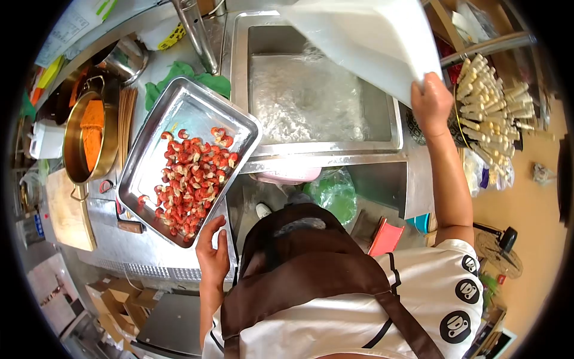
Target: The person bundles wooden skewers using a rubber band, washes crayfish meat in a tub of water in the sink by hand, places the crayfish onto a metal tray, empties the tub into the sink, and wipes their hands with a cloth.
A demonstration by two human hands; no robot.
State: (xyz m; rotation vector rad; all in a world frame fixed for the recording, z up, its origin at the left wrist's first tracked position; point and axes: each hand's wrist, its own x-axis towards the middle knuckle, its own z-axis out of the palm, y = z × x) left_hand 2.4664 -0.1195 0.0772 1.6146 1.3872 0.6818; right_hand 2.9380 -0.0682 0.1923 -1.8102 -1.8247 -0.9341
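My right hand (431, 105) is closed around the rim of a large white plastic tub (382, 42), tilted over the steel sink (382, 119). Churning, foamy water (305, 99) lies in the sink below it. My left hand (213, 248) holds nothing, its thumb and fingers apart, close beside the near edge of a rectangular metal tray (194, 102). A heap of red-and-white peeled crayfish tails (191, 176) fills the tray's middle and near end.
A faucet (197, 36) and green cloth (161, 90) are beyond the tray. Left of it stand a brass-coloured pot (112, 140) and a wooden board (66, 206). White-tipped sticks (487, 113) stand at right. A green bag-lined bin (335, 194) sits below the sink.
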